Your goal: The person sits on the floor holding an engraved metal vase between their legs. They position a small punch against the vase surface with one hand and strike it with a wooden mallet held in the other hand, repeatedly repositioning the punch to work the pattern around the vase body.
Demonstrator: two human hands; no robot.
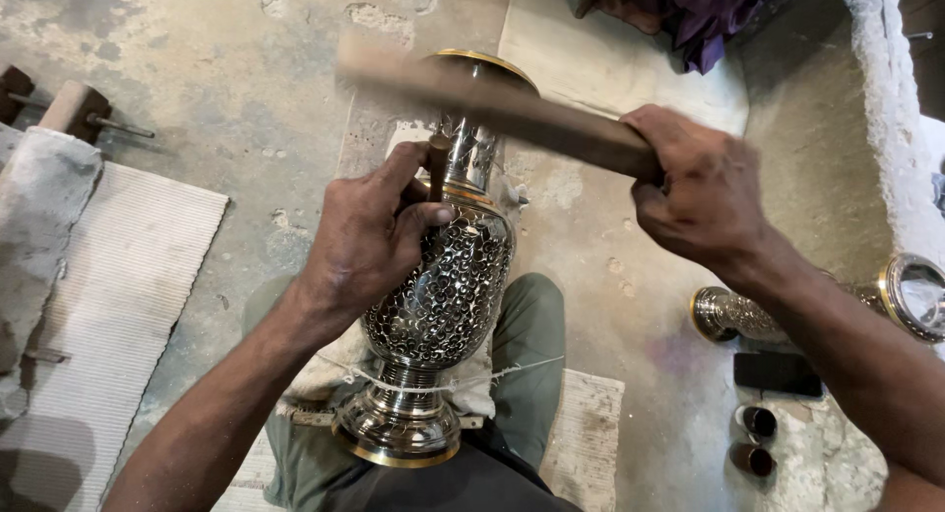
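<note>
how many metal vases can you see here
2. One vase lies on the person's lap, under the left hand. A second vase lies on the floor at the right, partly hidden by the right forearm. More may be out of view.

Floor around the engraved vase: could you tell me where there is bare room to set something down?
Bare concrete lies beyond the ribbed mat, left of the vase, and between the vase and the second vase. It is crowded at lower right, around the dark flat object and two small cups.
</note>
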